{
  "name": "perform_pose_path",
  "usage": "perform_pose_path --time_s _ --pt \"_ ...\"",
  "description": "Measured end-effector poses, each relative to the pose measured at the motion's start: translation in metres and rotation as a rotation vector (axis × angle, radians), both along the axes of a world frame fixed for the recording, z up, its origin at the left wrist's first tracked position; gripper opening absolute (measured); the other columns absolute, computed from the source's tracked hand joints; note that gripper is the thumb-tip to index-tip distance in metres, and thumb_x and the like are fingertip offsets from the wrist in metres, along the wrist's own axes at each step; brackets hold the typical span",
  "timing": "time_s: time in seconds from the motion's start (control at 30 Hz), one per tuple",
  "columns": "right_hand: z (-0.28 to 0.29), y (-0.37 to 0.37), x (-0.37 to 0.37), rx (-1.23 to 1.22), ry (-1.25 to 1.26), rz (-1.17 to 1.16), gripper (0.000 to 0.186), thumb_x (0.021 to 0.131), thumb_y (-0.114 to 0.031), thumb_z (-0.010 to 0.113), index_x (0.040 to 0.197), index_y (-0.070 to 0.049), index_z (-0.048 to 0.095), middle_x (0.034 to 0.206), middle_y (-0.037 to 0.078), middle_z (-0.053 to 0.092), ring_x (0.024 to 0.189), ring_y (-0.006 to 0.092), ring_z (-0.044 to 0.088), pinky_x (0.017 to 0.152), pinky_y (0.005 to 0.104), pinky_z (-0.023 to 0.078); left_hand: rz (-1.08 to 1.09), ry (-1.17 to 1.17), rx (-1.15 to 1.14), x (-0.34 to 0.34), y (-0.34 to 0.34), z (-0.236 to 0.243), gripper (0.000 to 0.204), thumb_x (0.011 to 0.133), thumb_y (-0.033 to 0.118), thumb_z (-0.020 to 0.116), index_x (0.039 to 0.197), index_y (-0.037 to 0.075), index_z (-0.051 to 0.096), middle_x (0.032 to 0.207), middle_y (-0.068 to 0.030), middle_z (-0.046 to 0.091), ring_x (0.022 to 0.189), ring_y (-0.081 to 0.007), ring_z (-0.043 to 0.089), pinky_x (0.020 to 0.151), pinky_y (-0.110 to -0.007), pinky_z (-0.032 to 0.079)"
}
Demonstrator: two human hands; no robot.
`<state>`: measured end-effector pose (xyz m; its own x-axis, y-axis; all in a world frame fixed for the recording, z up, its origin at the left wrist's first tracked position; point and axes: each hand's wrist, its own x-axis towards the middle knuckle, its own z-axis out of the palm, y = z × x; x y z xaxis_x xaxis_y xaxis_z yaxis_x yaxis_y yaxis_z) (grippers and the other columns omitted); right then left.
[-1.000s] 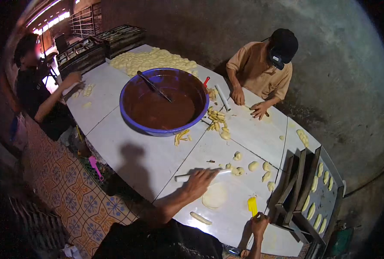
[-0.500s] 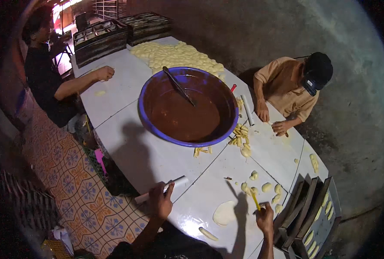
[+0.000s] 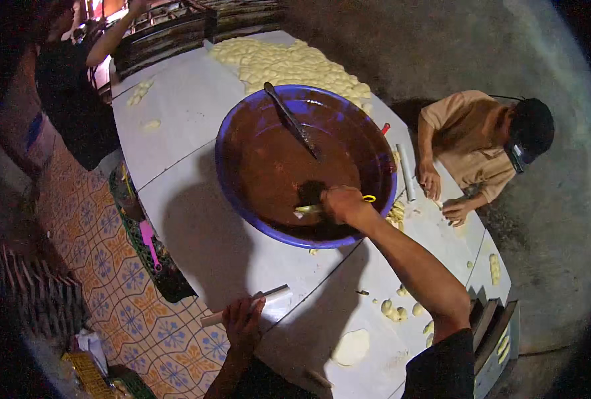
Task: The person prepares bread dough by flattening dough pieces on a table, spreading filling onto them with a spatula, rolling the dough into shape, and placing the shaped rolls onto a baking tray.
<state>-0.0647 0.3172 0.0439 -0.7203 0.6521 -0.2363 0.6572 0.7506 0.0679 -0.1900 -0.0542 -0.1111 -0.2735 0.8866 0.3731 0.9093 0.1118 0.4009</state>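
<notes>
My right hand (image 3: 340, 203) reaches over the big blue basin (image 3: 235, 193) of brown chocolate sauce and grips a yellow-handled scoop (image 3: 312, 208) whose tip dips into the sauce. My left hand (image 3: 242, 322) rests at the near table edge, fingers on a pale rolling stick (image 3: 245, 304). A flattened disc of dough (image 3: 350, 347) lies on the white table (image 3: 195, 219) near me, with several small dough balls (image 3: 396, 309) beside it. A long dark ladle (image 3: 290, 121) leans in the basin.
A pile of pale dough pieces (image 3: 289, 63) lies at the far end. A person in a tan shirt and cap (image 3: 485, 146) works at the right side; another in dark clothes (image 3: 69, 86) stands at the left. Stacked trays (image 3: 495, 332) sit at the right, a patterned floor (image 3: 116, 279) below.
My right hand has moved from near the dough disc up to the basin, dipping the yellow scoop into the sauce. My view has swung closer over the basin. The left hand stays on the stick.
</notes>
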Motion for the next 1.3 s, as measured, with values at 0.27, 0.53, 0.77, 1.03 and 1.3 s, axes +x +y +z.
perform_pose_path --time_s 0.27,0.53,0.77,1.03,1.3 --pt "0.073 -0.027 -0.037 -0.366 -0.235 0.194 0.035 0.091 -0.029 0.061 0.112 -0.002 0.068 0.107 0.023 0.071 0.101 0.0382 0.068 0.084 0.0485 0.054 -0.006 -0.025 0.037 0.001 -0.008 -0.006 0.041 0.092 0.012 0.059 0.132 0.015 0.064 0.12 -0.0105 0.064 0.114 -0.0324 0.058 0.098 -0.05 0.039" --pt "0.148 -0.06 0.07 -0.606 0.037 0.229 0.022 0.09 -0.02 0.064 0.101 -0.004 0.074 0.084 0.022 0.069 0.086 0.0404 0.067 0.079 0.048 0.053 0.007 -0.037 -0.057 0.0 -0.003 0.006 0.043 0.096 0.014 0.054 0.139 0.017 0.06 0.131 -0.0106 0.062 0.122 -0.0336 0.056 0.108 -0.058 0.032" --pt "0.095 -0.266 0.211 -0.484 0.074 -0.206 0.037 0.09 -0.01 0.058 0.126 -0.013 0.069 0.097 0.021 0.068 0.081 0.0385 0.07 0.071 0.0478 0.057 0.021 0.025 -0.035 -0.036 -0.033 -0.103 0.056 0.089 0.002 0.055 0.143 0.014 0.058 0.134 -0.0125 0.062 0.127 -0.0347 0.054 0.113 -0.058 0.03" --pt "-0.094 -0.445 0.242 -0.008 0.429 -0.621 0.054 0.09 -0.023 0.068 0.14 -0.008 0.054 0.109 0.021 0.052 0.092 0.0361 0.059 0.067 0.0426 0.059 -0.024 0.127 -0.007 0.004 -0.005 -0.02 0.059 0.091 0.002 0.057 0.146 0.02 0.055 0.137 -0.0138 0.058 0.128 -0.0361 0.052 0.111 -0.053 0.035" --pt "-0.056 -0.477 0.238 -0.145 0.323 -0.755 0.049 0.095 -0.026 0.059 0.134 0.003 0.051 0.106 0.025 0.05 0.089 0.0425 0.062 0.057 0.047 0.059 -0.059 0.208 -0.036 0.004 -0.007 -0.013 0.071 0.079 0.004 0.072 0.146 0.019 0.054 0.135 -0.013 0.058 0.124 -0.0332 0.053 0.105 -0.052 0.038"
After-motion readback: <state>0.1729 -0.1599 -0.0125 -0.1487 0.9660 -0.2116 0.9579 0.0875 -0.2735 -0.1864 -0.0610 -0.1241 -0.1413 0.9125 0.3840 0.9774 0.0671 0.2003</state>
